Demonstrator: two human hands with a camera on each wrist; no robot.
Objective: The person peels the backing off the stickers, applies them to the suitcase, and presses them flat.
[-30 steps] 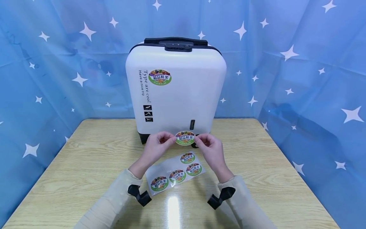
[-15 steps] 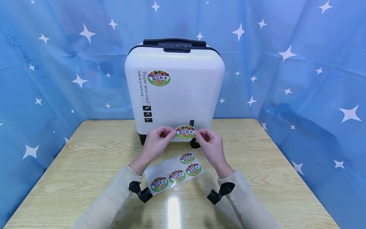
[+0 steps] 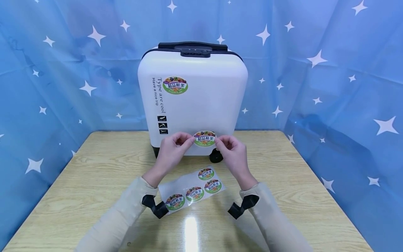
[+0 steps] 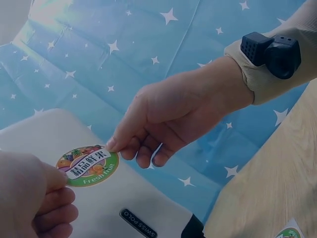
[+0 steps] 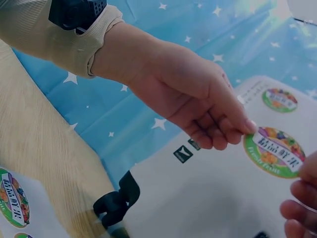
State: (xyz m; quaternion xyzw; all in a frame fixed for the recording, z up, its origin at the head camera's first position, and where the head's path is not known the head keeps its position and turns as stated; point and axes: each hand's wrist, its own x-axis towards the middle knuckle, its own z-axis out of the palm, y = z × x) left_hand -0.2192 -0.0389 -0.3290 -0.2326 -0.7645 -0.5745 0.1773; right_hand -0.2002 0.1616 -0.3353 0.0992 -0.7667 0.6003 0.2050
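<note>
An oval fruit sticker (image 3: 205, 139), green below and with colourful fruit above, is stretched between both hands in front of the lower part of a white suitcase (image 3: 201, 105). My left hand (image 3: 172, 151) pinches its left edge between thumb and forefinger; my right hand (image 3: 233, 154) pinches the right edge the same way. In the left wrist view the sticker (image 4: 89, 166) faces outward, with the suitcase's black nameplate (image 4: 138, 223) below it. A matching sticker (image 3: 175, 85) is on the suitcase's upper left, beside printed lettering.
On the wooden table (image 3: 94, 182) lies a backing sheet (image 3: 174, 184) bearing several more stickers, under the forearms. The suitcase stands upright on black wheels (image 3: 216, 156) near the table's back edge. A blue star-patterned curtain (image 3: 110, 98) hangs behind and along the sides.
Both hands have raised the held sticker away from the table, up across the suitcase's lower front, uncovering more of the wheel. The backing sheet has stayed in place.
</note>
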